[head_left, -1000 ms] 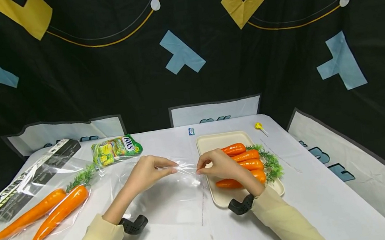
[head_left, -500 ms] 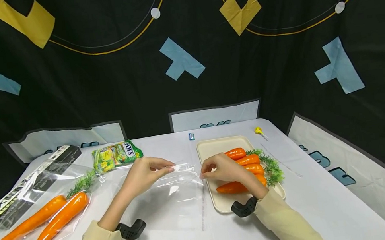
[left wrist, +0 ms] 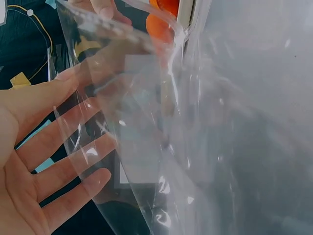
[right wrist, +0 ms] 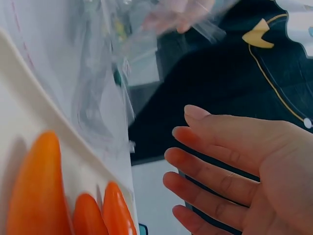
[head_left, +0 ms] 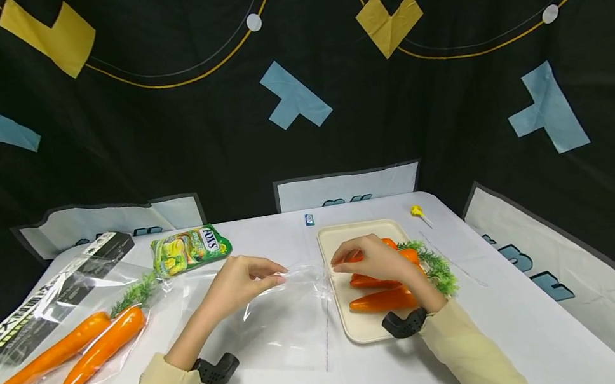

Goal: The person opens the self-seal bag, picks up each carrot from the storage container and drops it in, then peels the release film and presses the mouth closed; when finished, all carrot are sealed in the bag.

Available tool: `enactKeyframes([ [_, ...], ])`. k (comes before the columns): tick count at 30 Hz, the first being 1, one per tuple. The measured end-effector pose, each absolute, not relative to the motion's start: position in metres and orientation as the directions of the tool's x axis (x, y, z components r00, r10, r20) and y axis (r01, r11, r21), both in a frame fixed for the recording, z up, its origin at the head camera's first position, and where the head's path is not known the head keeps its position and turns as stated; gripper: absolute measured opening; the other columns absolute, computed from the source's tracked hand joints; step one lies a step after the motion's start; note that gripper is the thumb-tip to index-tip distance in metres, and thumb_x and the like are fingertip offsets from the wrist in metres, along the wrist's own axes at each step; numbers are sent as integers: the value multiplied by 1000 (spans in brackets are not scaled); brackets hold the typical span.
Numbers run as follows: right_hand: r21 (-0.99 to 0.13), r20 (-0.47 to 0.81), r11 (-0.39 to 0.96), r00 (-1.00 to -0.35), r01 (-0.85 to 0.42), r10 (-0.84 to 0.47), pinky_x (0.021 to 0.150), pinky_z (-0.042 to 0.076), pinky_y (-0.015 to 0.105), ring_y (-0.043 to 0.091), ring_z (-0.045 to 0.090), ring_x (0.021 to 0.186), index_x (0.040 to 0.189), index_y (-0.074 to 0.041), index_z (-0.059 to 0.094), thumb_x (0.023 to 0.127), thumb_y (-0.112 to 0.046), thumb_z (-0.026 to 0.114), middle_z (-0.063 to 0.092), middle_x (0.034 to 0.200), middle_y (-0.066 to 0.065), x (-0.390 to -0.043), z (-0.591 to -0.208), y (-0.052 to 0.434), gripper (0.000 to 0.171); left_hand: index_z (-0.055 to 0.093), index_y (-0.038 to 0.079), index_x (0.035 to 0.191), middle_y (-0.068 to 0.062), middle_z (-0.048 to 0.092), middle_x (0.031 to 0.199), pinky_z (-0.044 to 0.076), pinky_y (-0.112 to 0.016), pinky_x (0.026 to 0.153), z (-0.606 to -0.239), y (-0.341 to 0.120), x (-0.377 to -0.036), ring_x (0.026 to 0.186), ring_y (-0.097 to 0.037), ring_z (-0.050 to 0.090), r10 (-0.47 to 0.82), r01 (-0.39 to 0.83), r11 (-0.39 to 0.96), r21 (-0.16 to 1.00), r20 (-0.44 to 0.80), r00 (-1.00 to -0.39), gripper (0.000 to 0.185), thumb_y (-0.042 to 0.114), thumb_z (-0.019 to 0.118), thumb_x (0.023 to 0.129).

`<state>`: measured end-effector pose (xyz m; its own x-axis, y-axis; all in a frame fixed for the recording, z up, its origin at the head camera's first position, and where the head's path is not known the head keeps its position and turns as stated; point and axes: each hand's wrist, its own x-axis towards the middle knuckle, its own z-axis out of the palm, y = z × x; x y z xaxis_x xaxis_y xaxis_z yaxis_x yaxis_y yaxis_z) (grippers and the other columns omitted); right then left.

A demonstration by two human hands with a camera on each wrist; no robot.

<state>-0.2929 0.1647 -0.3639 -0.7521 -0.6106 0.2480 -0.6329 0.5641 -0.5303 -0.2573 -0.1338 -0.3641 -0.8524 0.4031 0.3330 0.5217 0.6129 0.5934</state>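
A clear plastic bag [head_left: 286, 329] lies in the middle of the white table, its far edge lifted. My left hand [head_left: 245, 281] pinches that edge between thumb and index finger; the other fingers extend behind the film in the left wrist view. To the right, my right hand [head_left: 373, 257] hovers over a cream tray [head_left: 353, 332], holding nothing, with its fingers extended in the right wrist view. Several orange carrots [head_left: 381, 301] with green tops [head_left: 437, 269] lie on this tray, partly hidden by the right hand and forearm.
At left, two carrots [head_left: 99, 352] in clear bags lie near a long black-and-white box [head_left: 51, 290]. A green snack pouch [head_left: 190, 250] is behind the left hand. A small blue packet [head_left: 309, 219] and a yellow-headed item [head_left: 416, 211] lie at the back.
My right hand has let go of the plastic bag and moved right, over the tray. The left hand still pinches the bag's edge, almost in the same place.
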Motion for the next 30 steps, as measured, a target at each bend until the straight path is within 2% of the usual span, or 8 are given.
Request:
enactKeyframes([
  [5,-513,256,598,-775,-616,-579,82,52,38,15,62,88,102,-10,74,89,-22,71,70,96,-6,-300,-363,184,17,77,18,100,10,72,90,53,-35,77,-366,-131,-257,85,-11,66,409,518,623,586,321,-855,19,29,75,85],
  [10,-505,200,643,-803,-576,-562,88,50,47,26,61,96,104,-5,73,89,-16,71,70,101,5,-314,-357,205,19,78,19,99,9,73,91,52,-36,76,-365,-131,-257,86,-12,65,395,503,641,581,312,-864,18,29,75,85],
  [23,-397,-41,736,-790,-549,-612,88,50,46,40,57,110,119,2,64,93,-17,66,64,118,18,-349,-347,248,32,77,19,99,8,72,92,53,-36,74,-367,-132,-256,84,-14,66,416,514,627,585,307,-856,18,30,75,85],
  [30,-392,-151,780,-803,-487,-577,88,51,43,38,56,112,124,3,60,93,-19,65,61,122,20,-363,-349,257,38,77,20,98,8,72,91,53,-35,72,-366,-132,-256,83,-14,66,409,509,637,579,307,-860,16,29,75,85],
])
